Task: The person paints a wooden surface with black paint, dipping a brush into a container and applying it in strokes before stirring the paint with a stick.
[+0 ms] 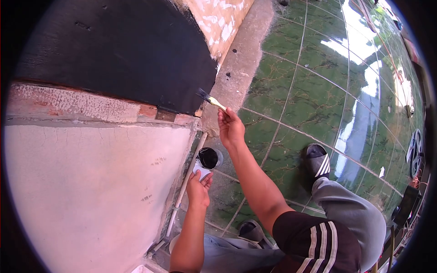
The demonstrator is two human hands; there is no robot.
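My right hand (pixel 232 128) is closed around the handle of a paintbrush (pixel 210 100). Dark bristles meet the lower right corner of a black-painted panel (pixel 127 54) in this view. Below and to the left, my left hand (pixel 199 190) pinches a white flap (pixel 201 171) at the near side of a small paint container (pixel 220 157). Black paint (pixel 208 158) shows inside the container, its opening facing up toward me.
A pale wall (pixel 95 182) with a pipe (pixel 184 189) along its edge stands at left. Glossy green tiles (pixel 282 82) cover the floor at right, beside a rough concrete strip (pixel 236 59). My slippered foot (pixel 317 160) rests on the tiles.
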